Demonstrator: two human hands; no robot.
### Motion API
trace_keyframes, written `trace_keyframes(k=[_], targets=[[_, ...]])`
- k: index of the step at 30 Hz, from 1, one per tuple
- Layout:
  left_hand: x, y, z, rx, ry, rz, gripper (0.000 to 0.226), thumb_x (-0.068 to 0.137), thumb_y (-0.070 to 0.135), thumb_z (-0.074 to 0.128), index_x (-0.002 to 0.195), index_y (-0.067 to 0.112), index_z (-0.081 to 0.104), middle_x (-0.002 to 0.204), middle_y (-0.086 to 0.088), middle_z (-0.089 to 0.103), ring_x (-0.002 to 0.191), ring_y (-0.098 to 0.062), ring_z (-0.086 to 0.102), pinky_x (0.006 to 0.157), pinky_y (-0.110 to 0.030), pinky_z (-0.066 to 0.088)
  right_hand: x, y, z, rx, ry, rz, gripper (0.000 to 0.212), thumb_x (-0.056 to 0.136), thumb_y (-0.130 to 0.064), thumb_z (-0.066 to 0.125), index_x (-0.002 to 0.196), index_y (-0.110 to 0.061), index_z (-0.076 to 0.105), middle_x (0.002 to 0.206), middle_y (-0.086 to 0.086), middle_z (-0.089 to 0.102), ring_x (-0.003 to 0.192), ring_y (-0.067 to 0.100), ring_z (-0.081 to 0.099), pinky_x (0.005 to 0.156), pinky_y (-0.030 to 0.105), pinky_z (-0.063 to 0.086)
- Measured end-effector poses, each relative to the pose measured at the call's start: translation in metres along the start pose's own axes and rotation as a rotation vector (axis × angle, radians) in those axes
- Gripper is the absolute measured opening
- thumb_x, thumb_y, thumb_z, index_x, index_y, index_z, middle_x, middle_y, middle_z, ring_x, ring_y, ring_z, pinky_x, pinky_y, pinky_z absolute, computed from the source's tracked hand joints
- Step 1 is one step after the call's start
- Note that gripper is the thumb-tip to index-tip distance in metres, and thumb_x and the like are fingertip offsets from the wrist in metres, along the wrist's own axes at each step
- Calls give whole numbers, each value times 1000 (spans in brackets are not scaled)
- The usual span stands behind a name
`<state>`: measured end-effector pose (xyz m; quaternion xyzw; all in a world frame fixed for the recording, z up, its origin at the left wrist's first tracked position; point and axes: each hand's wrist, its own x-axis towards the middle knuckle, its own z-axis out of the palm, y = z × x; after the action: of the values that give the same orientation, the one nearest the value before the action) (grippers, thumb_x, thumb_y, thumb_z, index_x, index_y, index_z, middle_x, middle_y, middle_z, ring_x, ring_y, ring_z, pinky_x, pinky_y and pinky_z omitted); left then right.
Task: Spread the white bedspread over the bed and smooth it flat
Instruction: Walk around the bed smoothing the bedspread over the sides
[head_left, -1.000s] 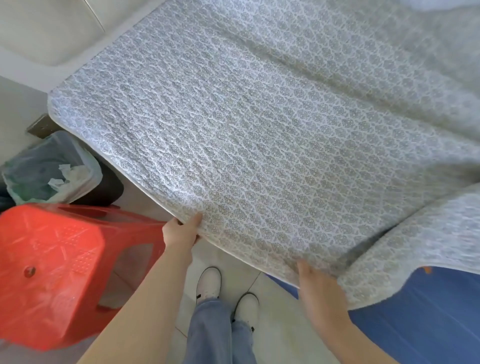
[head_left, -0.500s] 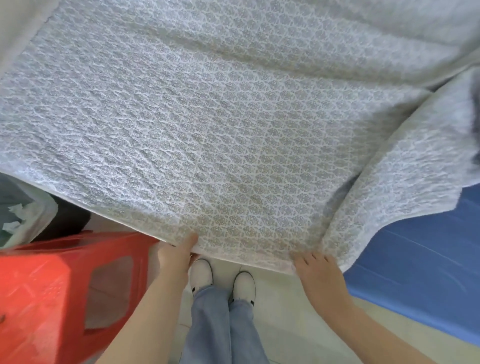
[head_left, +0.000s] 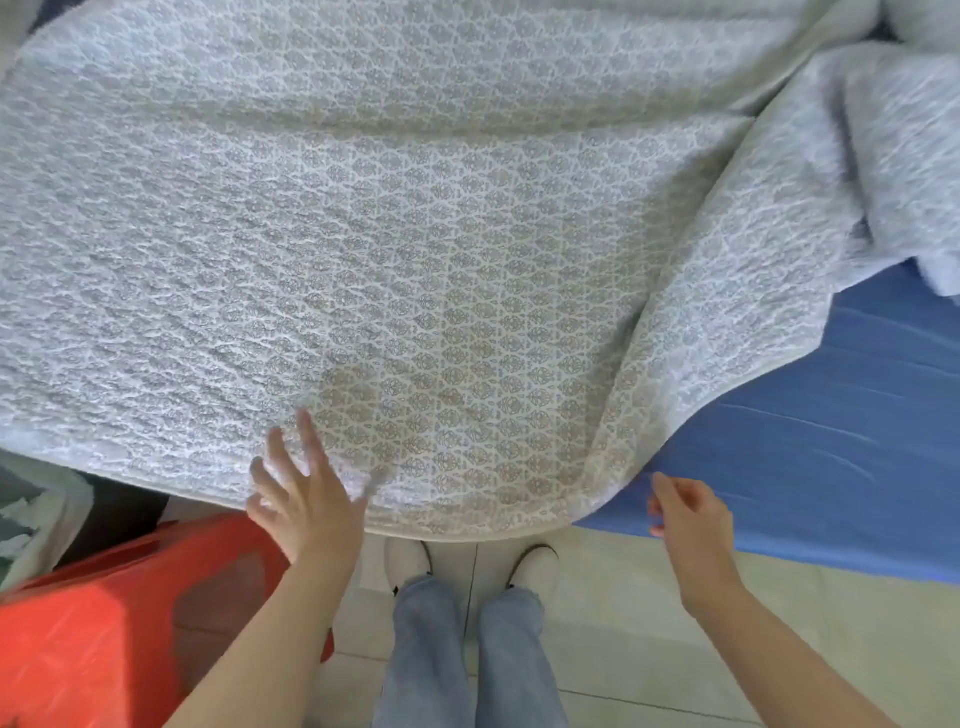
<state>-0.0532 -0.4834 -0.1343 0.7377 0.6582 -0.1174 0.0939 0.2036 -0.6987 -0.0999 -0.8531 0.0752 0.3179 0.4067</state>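
From the head view, the bedspread is lying across most of the bed, its near hem hanging at the bed's near edge, right above the person's shoes. The left hand is spreading its fingers flat on the cloth at that hem, pressing and holding nothing. The right hand is hovering just beside the folded corner, fingers loosely curled and gripping nothing, though motion blur is making it hard to say whether a fingertip is brushing the cloth. Along the bed's right side the bedspread is doubled back on itself in a long fold, leaving the blue sheet bare at the near right corner. A red stool is sitting by the left leg, and a bin is peeking in at the left.

The job is looking about half done. To do this step well, the right hand ought to be pinching the folded hem and drawing it out toward the near right corner, while the left is keeping the flat part pinned so it is not dragging along. Then both palms sweeping outward from the middle should clear the ripples.
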Motion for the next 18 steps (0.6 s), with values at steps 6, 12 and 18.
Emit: trace_keyframes(k=[6, 12, 18], targets=[[-3, 61, 18, 113, -232, 884, 121, 76, 42, 79, 155, 41, -13, 164, 2, -21, 149, -35, -19, 117, -58, -2, 42, -36, -1, 439, -247, 321, 28, 90, -49, 61, 97, -23, 63, 106, 6, 68, 99, 21, 66, 87, 36, 51], [-4, 115, 27, 255, -398, 1030, 128, 77, 49, 75, 146, 44, -32, 151, 9, -47, 137, -31, -46, 112, -62, -19, 73, -56, 21, 583, -239, 246, 17, 87, -15, 71, 104, -14, 67, 106, 5, 73, 84, 18, 71, 70, 33, 57], [-6, 117, 25, 298, -437, 1015, 118, 83, 58, 65, 145, 44, -34, 149, 9, -50, 134, -30, -49, 112, -65, -18, 52, 45, -62, 405, 233, 393, 10, 88, -10, 68, 83, -16, 61, 81, 7, 58, 70, 22, 53, 60, 29, 45]])
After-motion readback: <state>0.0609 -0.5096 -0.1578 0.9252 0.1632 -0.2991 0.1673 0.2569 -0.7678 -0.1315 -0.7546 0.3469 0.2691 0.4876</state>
